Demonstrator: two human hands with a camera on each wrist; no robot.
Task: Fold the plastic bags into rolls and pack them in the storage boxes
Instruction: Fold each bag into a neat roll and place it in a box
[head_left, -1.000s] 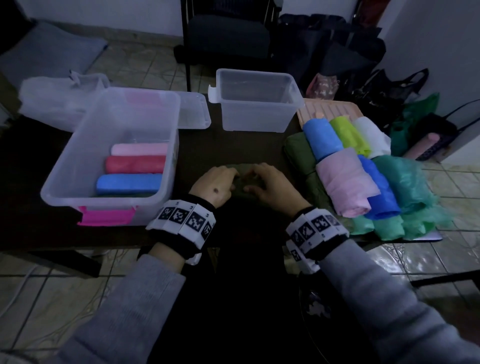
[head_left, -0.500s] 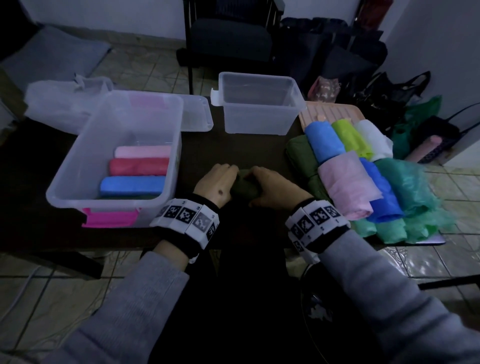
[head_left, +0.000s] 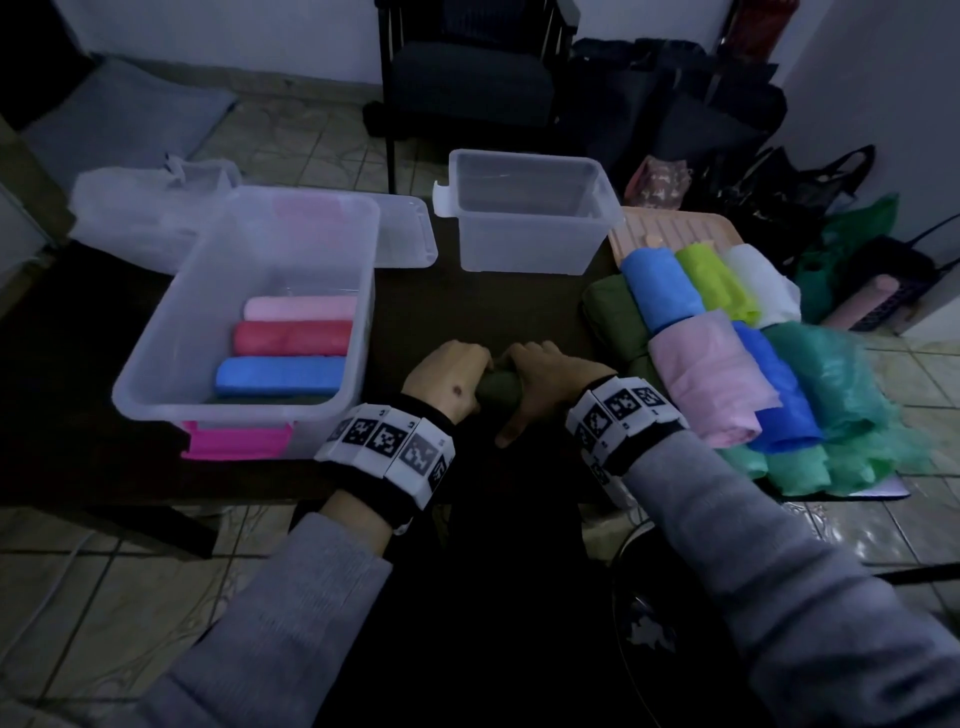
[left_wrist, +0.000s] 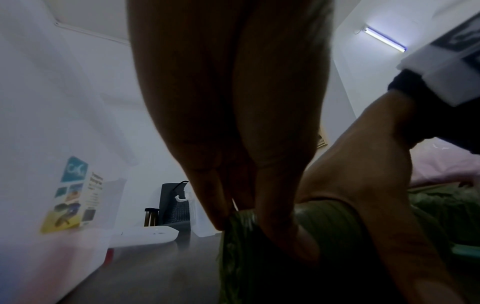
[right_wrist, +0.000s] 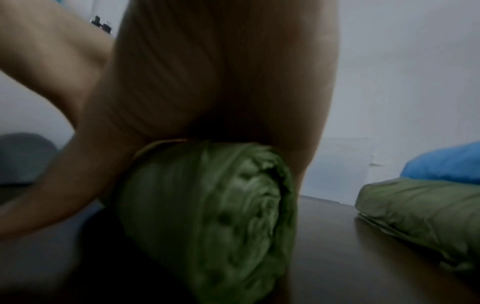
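Note:
A dark green bag roll lies on the dark table in front of me, gripped from both ends. My left hand curls over its left end, and my right hand wraps its right end with the thumb underneath. The right wrist view shows the roll's spiral end under my palm. In the left wrist view my fingertips pinch the roll's edge. The big clear box at left holds pink, red and blue rolls. A smaller clear box stands behind, nothing visible inside.
Flat bags in several colours, pink, blue, lime, teal and dark green, overlap on the table's right side. A clear lid and a white bag lie behind the big box. A chair stands beyond the table.
Both hands have drawn the green roll a little toward me and closed tighter around it; the roll now shows between the hands.

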